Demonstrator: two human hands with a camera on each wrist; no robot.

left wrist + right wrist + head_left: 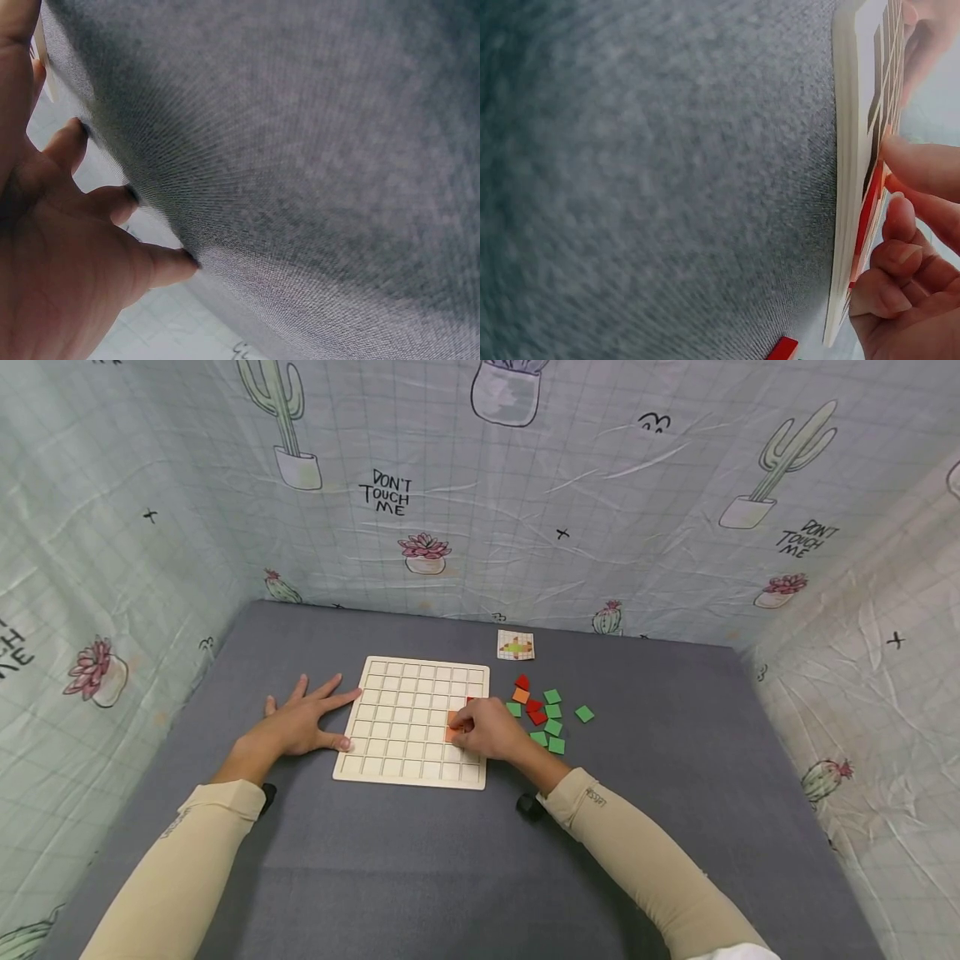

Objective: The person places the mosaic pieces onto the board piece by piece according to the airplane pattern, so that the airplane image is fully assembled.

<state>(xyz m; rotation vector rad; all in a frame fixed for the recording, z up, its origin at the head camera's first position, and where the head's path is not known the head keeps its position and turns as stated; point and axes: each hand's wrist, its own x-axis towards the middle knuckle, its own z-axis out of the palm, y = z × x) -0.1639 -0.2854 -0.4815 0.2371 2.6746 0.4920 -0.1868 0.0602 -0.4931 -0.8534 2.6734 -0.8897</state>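
Note:
A pale wooden grid board [397,718] lies on the grey table. My left hand [296,727] is spread flat at its left side, with thumb and a fingertip touching the edge. In the left wrist view the left hand's [75,240] other fingertips rest on the cloth. Over the board's right part, my right hand [491,729] pinches an orange square tile [449,736] between thumb and finger, low against the grid. Another orange patch [452,717] shows just above it. Red [868,210] on the board is partly hidden by the right hand [907,277].
Right of the board lie loose green tiles [552,711], red pieces [536,717] and an orange tile [521,696]. One green tile [584,714] lies apart, farther right. A small pattern card [516,645] sits at the back. A printed cloth [480,510] hangs around the table.

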